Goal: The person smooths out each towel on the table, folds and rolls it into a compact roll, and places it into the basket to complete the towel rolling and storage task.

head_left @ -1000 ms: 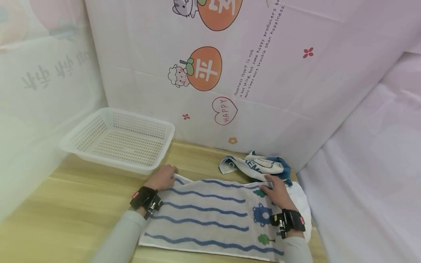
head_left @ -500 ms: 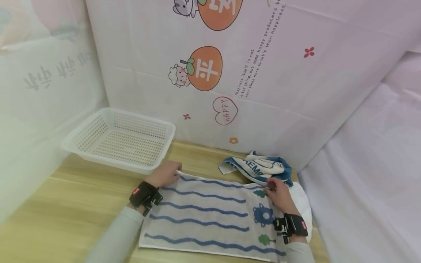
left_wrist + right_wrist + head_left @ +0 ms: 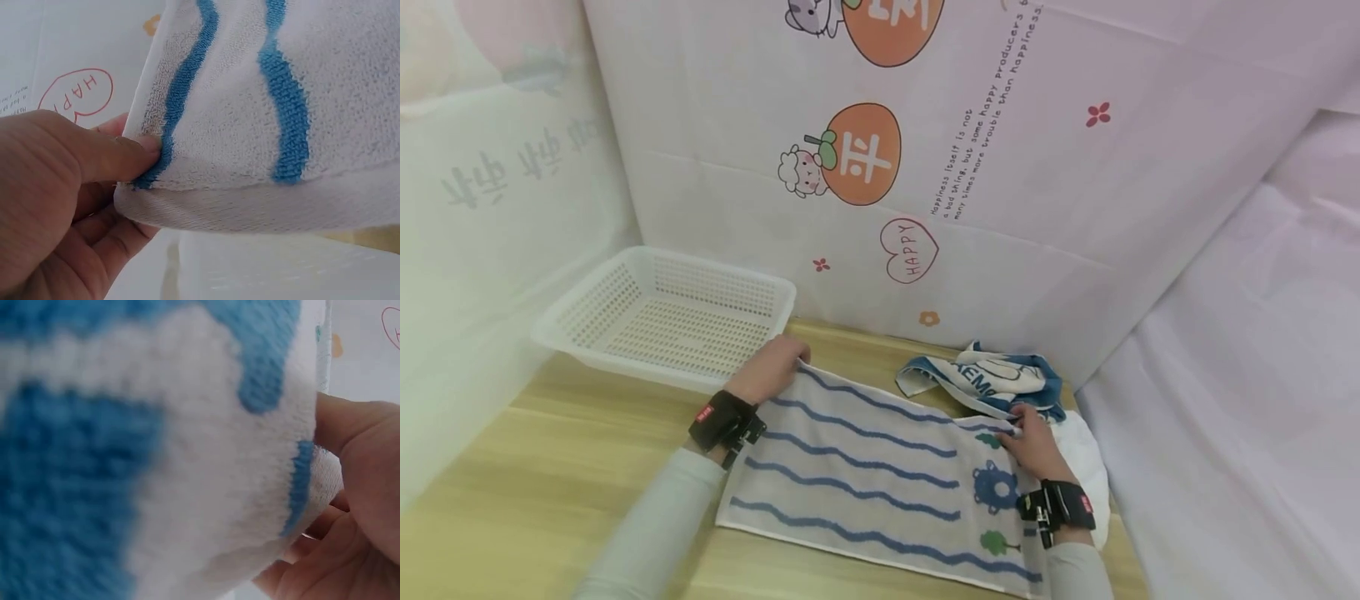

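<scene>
A pale towel [image 3: 865, 467] with wavy blue stripes, a blue bear and green trees lies spread on the table in the head view. My left hand [image 3: 771, 367] holds its far left corner, raised a little. In the left wrist view, the thumb [image 3: 119, 153] lies over the towel corner with the other fingers beneath. At the far right corner, my right hand [image 3: 1030, 442] pinches the towel's edge. The right wrist view shows that hand [image 3: 356, 487] gripping the edge close beside blue patterning, part of its fingers hidden behind the cloth.
A white perforated basket [image 3: 692, 379] stands at the back left, close to my left hand. A crumpled blue and white towel [image 3: 992, 375] lies behind my right hand. White cloth [image 3: 1086, 475] sits right of it. Printed curtains [image 3: 985, 275] border the wooden table [image 3: 550, 483].
My left hand has gone from the towel's far edge to its corner and drawn it up and away, toward the basket. The near left edge has shifted away too. The right hand has barely moved.
</scene>
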Demonstrator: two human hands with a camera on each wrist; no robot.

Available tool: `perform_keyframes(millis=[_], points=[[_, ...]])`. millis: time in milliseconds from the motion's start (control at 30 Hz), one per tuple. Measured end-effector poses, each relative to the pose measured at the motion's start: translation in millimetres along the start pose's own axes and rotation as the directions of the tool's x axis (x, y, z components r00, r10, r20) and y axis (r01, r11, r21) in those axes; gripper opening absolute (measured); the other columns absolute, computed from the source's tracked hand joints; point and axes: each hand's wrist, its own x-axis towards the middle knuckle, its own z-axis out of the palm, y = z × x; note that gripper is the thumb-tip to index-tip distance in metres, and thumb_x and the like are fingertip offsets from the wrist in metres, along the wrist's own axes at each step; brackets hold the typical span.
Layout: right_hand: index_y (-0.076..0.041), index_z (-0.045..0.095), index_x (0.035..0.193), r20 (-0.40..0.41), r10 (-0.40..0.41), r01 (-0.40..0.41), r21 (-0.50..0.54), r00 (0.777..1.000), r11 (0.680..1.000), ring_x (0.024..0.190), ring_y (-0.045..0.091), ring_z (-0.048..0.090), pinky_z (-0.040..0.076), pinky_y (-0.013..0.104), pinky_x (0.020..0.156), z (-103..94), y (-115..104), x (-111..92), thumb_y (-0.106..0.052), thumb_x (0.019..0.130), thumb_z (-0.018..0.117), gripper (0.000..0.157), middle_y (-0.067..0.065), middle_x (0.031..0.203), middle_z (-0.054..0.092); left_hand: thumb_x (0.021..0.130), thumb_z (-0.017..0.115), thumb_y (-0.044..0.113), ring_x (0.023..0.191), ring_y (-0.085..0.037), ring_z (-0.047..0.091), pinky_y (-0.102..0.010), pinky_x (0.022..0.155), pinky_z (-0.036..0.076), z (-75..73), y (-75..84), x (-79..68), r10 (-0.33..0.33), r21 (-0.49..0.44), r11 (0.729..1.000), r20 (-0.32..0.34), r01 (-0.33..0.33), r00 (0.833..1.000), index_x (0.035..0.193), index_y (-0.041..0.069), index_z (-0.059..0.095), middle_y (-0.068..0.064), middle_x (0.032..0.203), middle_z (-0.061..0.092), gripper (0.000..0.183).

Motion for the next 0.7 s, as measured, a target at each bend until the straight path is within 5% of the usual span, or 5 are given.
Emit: perform_keyframes(millis=[133,367,567,700], points=[[0.009,0.045,0.135,-0.004,-0.042,0.042,-0.015,0.999,0.999,0.090,0.035,0.062,0.052,0.048,0.075,-11.6,-8.1,-6.6,-0.013,0.095,0.067,0.050,0.028,0.108,0.062,0.090,0.060,-0.006,0.103,-0.031,0.065,-0.047,0.093,0.054,-2.9,-3.9,-1.7,-0.014,-0.052,0.999,0.016,0.015,1.000,0.111,0.002,0.069,-0.013,0.109,0.070,0.024],[0.006,0.053,0.131,-0.101,-0.127,0.124,-0.038,0.987,0.992,0.114,0.046,0.059,0.049,0.060,0.092,-45.8,-20.6,-13.9,-0.010,0.100,0.060,0.036,0.032,0.127,0.059,0.090,0.061,-0.007,0.100,-0.030,0.066,-0.046,0.091,0.055,-12.9,-8.0,0.6,0.026,-0.057,0.998,-0.042,-0.028,0.999,0.106,0.002,0.071,-0.012,0.104,0.071,0.020],[0.006,0.057,0.113,-0.310,-0.191,0.188,-0.039,0.931,0.981,0.111,0.047,0.053,0.043,0.064,0.092,-62.3,-27.1,-13.4,-0.001,0.099,0.058,0.016,0.031,0.117,0.055,0.092,0.061,-0.008,0.100,-0.030,0.066,-0.046,0.091,0.054,-12.9,-8.7,6.3,0.091,-0.040,0.994,-0.142,-0.098,0.986,0.103,0.001,0.071,-0.012,0.102,0.072,0.018],[0.004,0.061,0.105,-0.316,-0.247,0.242,-0.057,0.916,0.969,0.097,0.039,0.059,0.049,0.054,0.081,-47.8,-23.6,-15.5,0.007,0.091,0.063,0.014,0.024,0.105,0.061,0.090,0.063,-0.008,0.099,-0.029,0.067,-0.045,0.090,0.055,-4.9,-6.4,-0.4,0.077,-0.057,0.995,-0.126,-0.084,0.989,0.103,0.003,0.071,-0.011,0.102,0.072,0.019]])
